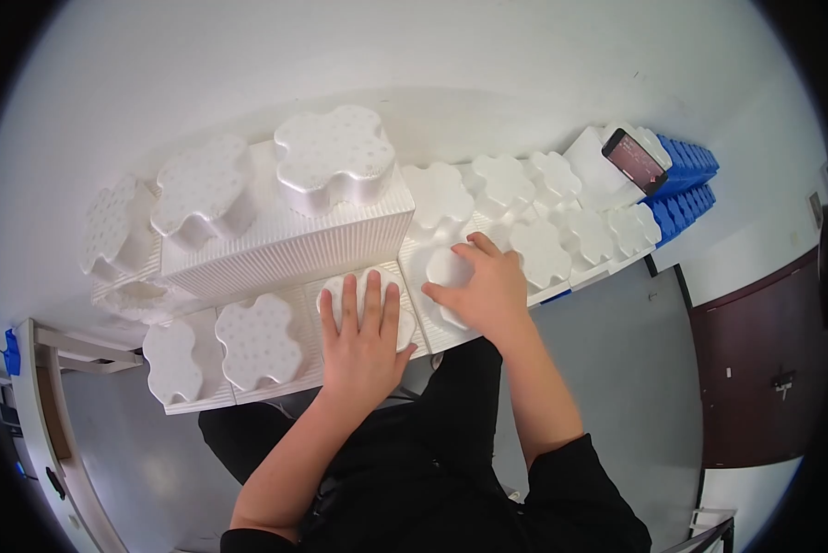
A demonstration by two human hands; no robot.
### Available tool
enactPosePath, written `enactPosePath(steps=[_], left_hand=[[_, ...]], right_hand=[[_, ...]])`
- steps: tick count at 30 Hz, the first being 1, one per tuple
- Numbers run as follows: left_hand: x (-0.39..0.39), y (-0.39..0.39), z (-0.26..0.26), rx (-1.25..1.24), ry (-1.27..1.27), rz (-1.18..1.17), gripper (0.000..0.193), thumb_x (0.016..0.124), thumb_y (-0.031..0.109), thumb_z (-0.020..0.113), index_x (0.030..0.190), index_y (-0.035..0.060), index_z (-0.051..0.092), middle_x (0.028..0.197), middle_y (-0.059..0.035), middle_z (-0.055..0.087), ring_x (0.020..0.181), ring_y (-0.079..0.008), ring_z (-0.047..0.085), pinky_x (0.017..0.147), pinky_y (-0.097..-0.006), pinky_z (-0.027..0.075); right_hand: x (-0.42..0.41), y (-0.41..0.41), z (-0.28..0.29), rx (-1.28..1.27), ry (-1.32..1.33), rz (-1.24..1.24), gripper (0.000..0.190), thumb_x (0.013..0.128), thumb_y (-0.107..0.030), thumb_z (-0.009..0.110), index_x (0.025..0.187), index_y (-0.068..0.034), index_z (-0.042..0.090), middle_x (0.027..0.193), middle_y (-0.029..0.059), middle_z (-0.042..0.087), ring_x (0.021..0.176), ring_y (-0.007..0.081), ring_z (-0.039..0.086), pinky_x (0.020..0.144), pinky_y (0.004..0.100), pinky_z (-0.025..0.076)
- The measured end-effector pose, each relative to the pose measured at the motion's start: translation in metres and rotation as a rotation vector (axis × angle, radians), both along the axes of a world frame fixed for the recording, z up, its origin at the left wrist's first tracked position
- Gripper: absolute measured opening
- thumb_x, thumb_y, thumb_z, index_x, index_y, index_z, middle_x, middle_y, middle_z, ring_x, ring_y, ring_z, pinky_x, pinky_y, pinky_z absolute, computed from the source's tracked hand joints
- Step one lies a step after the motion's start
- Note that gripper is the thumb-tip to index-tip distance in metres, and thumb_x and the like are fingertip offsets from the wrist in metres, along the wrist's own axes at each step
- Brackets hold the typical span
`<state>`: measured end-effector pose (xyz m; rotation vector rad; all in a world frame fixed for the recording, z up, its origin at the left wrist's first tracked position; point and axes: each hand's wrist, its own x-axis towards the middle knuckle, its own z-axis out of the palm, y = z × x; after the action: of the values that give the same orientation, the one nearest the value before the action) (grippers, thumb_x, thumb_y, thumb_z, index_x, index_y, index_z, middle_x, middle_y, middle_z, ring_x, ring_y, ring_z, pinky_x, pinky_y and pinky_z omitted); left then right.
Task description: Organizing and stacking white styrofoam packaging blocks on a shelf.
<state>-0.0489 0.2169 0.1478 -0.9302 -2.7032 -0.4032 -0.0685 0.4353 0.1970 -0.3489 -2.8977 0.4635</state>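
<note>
My left hand (365, 339) lies flat, palm down, on a white lobed foam-like block (405, 304) on a ribbed white board near the front edge. To its right, my right hand (479, 287) curves thumb and fingers over another white lobed block (448, 269); whether it grips that block is hard to tell. Left of my left hand stands a similar block with dotted dimples (260, 342), beside one more at the row's left end (173, 361). Behind, a raised ribbed slab (296, 238) bears several thicker lobed blocks (334, 155).
More white blocks (539, 252) run in two rows to the right, towards blue lobed pieces (687, 162). A smartphone (633, 162) lies on the blocks at the far right. A white wall stands behind; a dark red door (759, 366) is at the right.
</note>
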Motion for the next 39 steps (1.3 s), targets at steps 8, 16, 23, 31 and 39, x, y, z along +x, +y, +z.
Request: enactPosePath(steps=[8, 16, 23, 31, 39], left_hand=[[0.002, 0.0, -0.001, -0.036, 0.0, -0.01, 0.091, 0.086, 0.046, 0.085, 0.158, 0.0019, 0.052, 0.168, -0.0251, 0.042, 0.154, -0.0526, 0.036, 0.123, -0.0751, 0.026], [0.001, 0.001, 0.001, -0.004, -0.005, 0.015, 0.091, 0.086, 0.046, 0.085, 0.159, 0.0027, 0.051, 0.168, -0.0247, 0.042, 0.154, -0.0522, 0.036, 0.124, -0.0749, 0.026], [0.002, 0.0, 0.0, -0.029, -0.006, -0.005, 0.091, 0.085, 0.045, 0.085, 0.158, 0.0022, 0.052, 0.168, -0.0248, 0.042, 0.155, -0.0526, 0.036, 0.123, -0.0753, 0.026], [0.002, 0.001, 0.001, -0.01, 0.018, 0.02, 0.09, 0.084, 0.047, 0.085, 0.156, 0.003, 0.055, 0.166, -0.0235, 0.045, 0.155, -0.051, 0.038, 0.124, -0.0745, 0.027], [0.002, 0.0, -0.002, -0.029, 0.002, 0.0, 0.089, 0.087, 0.047, 0.083, 0.157, 0.0028, 0.052, 0.167, -0.0245, 0.043, 0.156, -0.0514, 0.036, 0.125, -0.0742, 0.025]], right_hand=[[-0.002, 0.005, 0.002, 0.01, 0.04, 0.002, 0.072, 0.063, -0.046, 0.097, 0.121, -0.006, 0.081, 0.144, 0.0129, 0.07, 0.116, 0.0433, 0.064, 0.099, 0.0466, 0.059], [0.002, 0.001, 0.004, 0.008, -0.011, -0.004, 0.074, 0.063, -0.047, 0.097, 0.123, -0.006, 0.081, 0.146, 0.0126, 0.069, 0.118, 0.0404, 0.064, 0.1, 0.0476, 0.059], [-0.001, 0.005, 0.01, 0.002, 0.009, 0.005, 0.074, 0.063, -0.047, 0.097, 0.122, -0.006, 0.081, 0.147, 0.0109, 0.069, 0.118, 0.0395, 0.064, 0.098, 0.0463, 0.06], [0.001, 0.001, 0.006, -0.006, 0.009, -0.001, 0.072, 0.064, -0.046, 0.097, 0.122, -0.006, 0.082, 0.145, 0.0096, 0.07, 0.116, 0.0401, 0.063, 0.097, 0.0455, 0.06], [0.002, 0.004, 0.01, -0.002, 0.017, 0.021, 0.07, 0.066, -0.049, 0.095, 0.122, -0.008, 0.082, 0.145, 0.0102, 0.069, 0.113, 0.0401, 0.062, 0.094, 0.0468, 0.059]])
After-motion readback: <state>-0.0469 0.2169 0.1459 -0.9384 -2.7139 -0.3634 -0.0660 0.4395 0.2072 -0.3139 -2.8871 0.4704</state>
